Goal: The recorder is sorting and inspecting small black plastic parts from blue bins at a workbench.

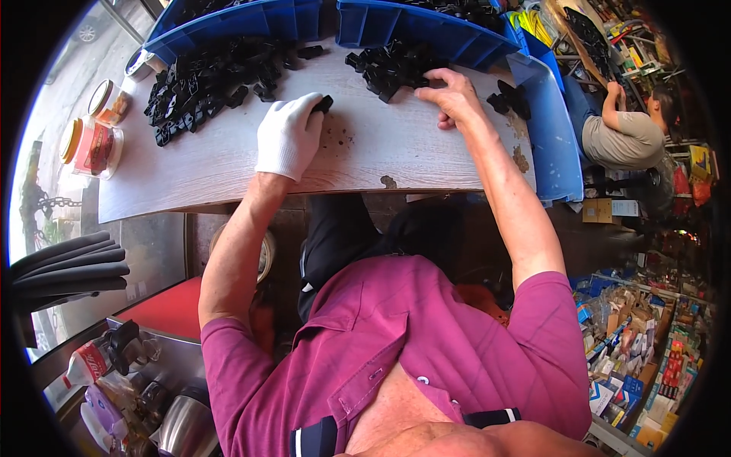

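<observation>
My left hand [288, 139], in a white knit glove, is closed on a small black plastic part [324, 104] just above the pale wooden tabletop [343, 167]. My bare right hand [454, 99] reaches to the edge of a pile of similar black parts [387, 70]. Its thumb and forefinger are apart, with nothing visible between them. A larger heap of black parts [202, 84] spreads over the table's left side. One loose part [310, 52] lies between the two piles, and a small cluster [512, 99] sits right of my right hand.
Blue bins [244, 29] holding black parts stand along the far edge, and a blue plastic tray [550, 129] borders the right side. Two lidded jars [91, 146] [109, 103] stand at the left. Farther right, another person [628, 137] sits among shelves and goods.
</observation>
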Available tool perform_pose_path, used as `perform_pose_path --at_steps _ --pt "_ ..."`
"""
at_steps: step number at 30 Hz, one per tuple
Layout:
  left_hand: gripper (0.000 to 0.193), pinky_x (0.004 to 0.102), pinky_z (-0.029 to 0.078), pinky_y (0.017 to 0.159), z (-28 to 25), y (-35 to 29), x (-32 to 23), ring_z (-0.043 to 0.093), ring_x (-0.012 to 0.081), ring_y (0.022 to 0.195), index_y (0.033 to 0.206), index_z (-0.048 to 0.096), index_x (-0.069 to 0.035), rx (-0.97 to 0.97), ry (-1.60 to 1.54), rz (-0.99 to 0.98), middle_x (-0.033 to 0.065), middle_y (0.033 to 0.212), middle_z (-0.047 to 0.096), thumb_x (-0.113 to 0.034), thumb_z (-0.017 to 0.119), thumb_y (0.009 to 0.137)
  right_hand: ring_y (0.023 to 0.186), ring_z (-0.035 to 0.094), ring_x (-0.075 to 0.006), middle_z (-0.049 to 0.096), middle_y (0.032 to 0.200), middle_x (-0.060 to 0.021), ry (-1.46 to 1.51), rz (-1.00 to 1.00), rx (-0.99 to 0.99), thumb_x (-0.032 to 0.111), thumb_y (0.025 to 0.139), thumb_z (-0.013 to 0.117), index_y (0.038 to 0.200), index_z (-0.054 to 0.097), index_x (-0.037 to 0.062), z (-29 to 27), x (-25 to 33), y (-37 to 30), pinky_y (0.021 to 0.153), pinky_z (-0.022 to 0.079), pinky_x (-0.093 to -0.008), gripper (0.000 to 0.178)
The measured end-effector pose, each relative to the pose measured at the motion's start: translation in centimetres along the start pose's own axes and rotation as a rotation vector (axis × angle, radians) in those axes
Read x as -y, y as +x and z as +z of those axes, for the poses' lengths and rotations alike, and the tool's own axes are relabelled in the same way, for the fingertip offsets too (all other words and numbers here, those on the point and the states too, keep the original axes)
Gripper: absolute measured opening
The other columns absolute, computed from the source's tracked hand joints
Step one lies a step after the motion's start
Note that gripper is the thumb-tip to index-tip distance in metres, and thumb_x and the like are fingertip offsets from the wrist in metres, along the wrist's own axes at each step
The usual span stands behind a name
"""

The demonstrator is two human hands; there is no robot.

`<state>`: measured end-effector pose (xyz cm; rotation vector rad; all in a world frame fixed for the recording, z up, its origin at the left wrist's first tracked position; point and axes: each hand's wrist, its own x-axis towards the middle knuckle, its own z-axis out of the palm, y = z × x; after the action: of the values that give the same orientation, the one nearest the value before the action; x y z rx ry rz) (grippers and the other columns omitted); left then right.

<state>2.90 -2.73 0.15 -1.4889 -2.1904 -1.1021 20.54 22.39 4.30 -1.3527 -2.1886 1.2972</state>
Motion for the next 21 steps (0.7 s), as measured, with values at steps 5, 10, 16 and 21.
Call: perform_pose_path --at_steps 5,10,16,21 --pt "0.024 0.0436 0.056 0.085 0.3 -0.2 -1.9 0.069 0.0372 0.093 0.111 0.073 -0.007 0.036 -0.135 0.002 0.0155 0.101 0.075 -0.011 0.069 0.088 0.05 0.058 -0.0144 0.07 0.087 -0.0094 -0.152 -0.045 -0.023 0.028 0.08 0.085 0.123 0.072 0.0076 0.1 0.1 -0.1 0.047 0.055 -0.0296 0.05" --pt "0.025 0.0438 0.056 0.085 0.8 -0.3 -2.7 0.069 0.0381 0.095 0.113 0.073 -0.007 0.094 -0.325 -0.13 0.0169 0.103 0.074 -0.011 0.068 0.089 0.047 0.052 -0.0088 0.061 0.069 -0.0023 -0.043 0.023 0.031 0.029 0.083 0.084 0.123 0.069 0.0046 -1.3 0.2 -3.0 0.046 0.051 -0.0264 0.049" --pt "0.024 0.0443 0.056 0.085 3.4 1.5 -4.7 0.07 0.0381 0.096 0.113 0.074 -0.009 0.052 -0.241 0.145 0.0155 0.103 0.075 -0.011 0.065 0.09 0.041 0.05 -0.0087 0.055 0.057 0.0015 -0.026 0.002 0.262 0.021 0.084 0.084 0.112 0.07 0.0074 -1.0 -0.3 -5.6 0.039 0.047 -0.0274 0.034" --pt "0.024 0.0434 0.058 0.081 5.6 3.2 -6.3 0.071 0.0348 0.093 0.109 0.075 -0.013 0.195 -0.202 0.251 0.0109 0.1 0.075 -0.011 0.065 0.088 0.039 0.045 -0.0077 0.052 0.055 0.0026 -0.091 -0.031 0.25 0.02 0.083 0.083 0.107 0.071 0.0087 0.2 0.3 -6.3 0.035 0.039 -0.0272 0.029"
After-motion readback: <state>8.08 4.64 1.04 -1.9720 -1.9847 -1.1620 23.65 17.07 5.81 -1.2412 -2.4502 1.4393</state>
